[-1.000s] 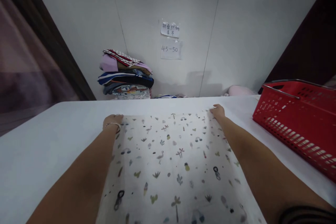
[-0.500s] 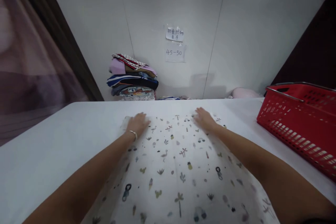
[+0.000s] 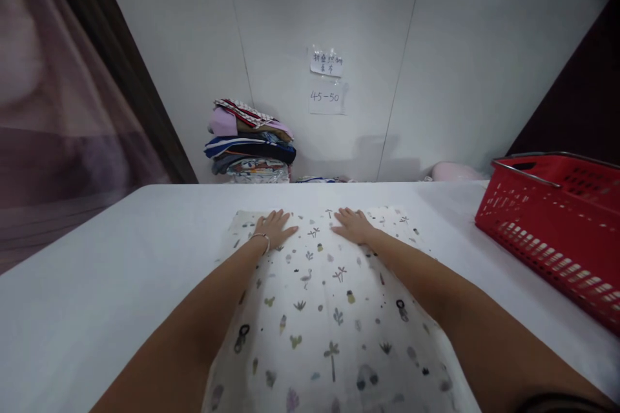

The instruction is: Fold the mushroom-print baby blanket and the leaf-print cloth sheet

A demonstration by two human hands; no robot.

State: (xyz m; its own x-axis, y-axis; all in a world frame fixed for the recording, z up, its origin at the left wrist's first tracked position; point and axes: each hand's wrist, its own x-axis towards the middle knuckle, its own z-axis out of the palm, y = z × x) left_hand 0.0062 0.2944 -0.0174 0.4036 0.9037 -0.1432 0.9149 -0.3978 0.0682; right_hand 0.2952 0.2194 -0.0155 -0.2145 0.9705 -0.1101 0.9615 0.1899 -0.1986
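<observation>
Cloth lies spread flat across the middle and lower centre of the frame, on a white table. It is a pale, off-white sheet printed all over with small scattered motifs: cacti, palm trees, flamingos, sunglasses and ice lollies in muted greens, greys and reds. Its far edge runs straight across the centre of the picture; its near part passes out of the bottom edge.

The left hand rests palm down on the cloth near that far edge, fingers stretched out flat and slightly spread, gripping nothing; a thin bracelet circles the wrist. The right hand lies just beside it, also palm down with fingers extended flat on the fabric. The two hands are close together, with a narrow strip of print between them. Both forearms run over the cloth from the lower corners and cover part of its sides.

At the right edge of the frame a red plastic basket with slotted walls and a metal handle sits on the table, well apart from the cloth; its inside is not visible. Behind the table, upper centre-left, a stack of folded clothes stands against the white wall, below two paper notes.
</observation>
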